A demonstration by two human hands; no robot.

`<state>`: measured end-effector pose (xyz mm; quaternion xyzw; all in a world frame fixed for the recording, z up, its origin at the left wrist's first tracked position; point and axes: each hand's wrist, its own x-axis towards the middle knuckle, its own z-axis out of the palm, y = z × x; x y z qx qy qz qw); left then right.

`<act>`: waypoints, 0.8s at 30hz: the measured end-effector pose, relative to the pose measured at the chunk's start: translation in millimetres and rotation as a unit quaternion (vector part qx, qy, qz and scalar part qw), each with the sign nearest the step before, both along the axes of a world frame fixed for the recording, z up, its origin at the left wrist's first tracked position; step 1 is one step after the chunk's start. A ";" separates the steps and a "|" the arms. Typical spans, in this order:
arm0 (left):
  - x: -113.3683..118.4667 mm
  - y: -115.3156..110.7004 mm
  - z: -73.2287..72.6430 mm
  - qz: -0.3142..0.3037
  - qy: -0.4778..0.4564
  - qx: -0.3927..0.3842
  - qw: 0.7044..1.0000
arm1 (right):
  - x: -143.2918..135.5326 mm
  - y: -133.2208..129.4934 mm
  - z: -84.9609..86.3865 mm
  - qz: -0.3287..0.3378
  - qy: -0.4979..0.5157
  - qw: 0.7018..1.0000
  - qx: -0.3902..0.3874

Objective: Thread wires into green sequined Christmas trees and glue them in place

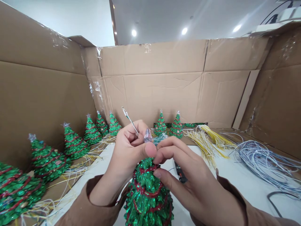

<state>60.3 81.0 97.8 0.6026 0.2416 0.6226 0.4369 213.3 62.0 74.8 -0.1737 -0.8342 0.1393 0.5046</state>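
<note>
Left hand (127, 150) pinches a thin wire-tipped clear star (148, 136); right hand (185, 175) pinches the green glittery tree's (148, 194) top above the white tabletop (235, 185); it probably feels light and brittle, best held by its body

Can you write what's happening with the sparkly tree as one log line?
left hand: pinches clear star and thin wire | right hand: grips tree top | more trees by cardboard wall

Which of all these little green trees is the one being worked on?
The glittery tree at bottom centre, gripped between both hands; the others stand untouched along the cardboard walls.
</note>
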 end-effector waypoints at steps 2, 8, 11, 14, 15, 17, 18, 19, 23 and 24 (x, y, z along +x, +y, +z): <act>0.8 -0.3 0.6 0.006 0.002 0.004 1.000 | -0.4 -0.1 -0.7 0.002 -0.005 1.000 0.002; 0.3 1.5 -0.1 0.015 0.011 0.007 1.000 | -2.9 0.0 -3.9 -0.013 -0.001 1.000 0.025; -0.2 1.3 -1.1 0.011 0.006 0.009 1.000 | -5.4 0.7 -4.8 -0.016 0.011 0.999 0.038; 0.6 0.9 -1.3 0.017 -0.002 0.018 1.000 | -7.6 0.8 -5.7 -0.019 0.022 0.999 0.045; 1.1 0.9 -1.2 0.019 -0.004 0.019 1.000 | -7.9 0.6 -6.1 -0.020 0.024 0.998 0.046; 1.9 1.4 -0.6 0.021 -0.007 0.018 1.000 | -8.2 0.3 -6.7 -0.020 0.028 0.998 0.047; 2.2 1.8 -0.2 0.018 -0.009 0.016 1.000 | -8.2 0.2 -6.9 -0.018 0.029 0.998 0.047; 2.3 2.3 0.1 0.014 -0.011 0.015 1.000 | -8.1 0.2 -7.1 -0.015 0.029 0.998 0.046; 0.8 3.5 0.5 0.001 -0.004 0.023 1.000 | -8.8 0.4 -7.5 -0.019 0.030 0.998 0.050; 0.2 3.5 0.2 0.002 0.000 0.027 1.000 | -9.2 0.4 -7.6 -0.022 0.031 0.998 0.054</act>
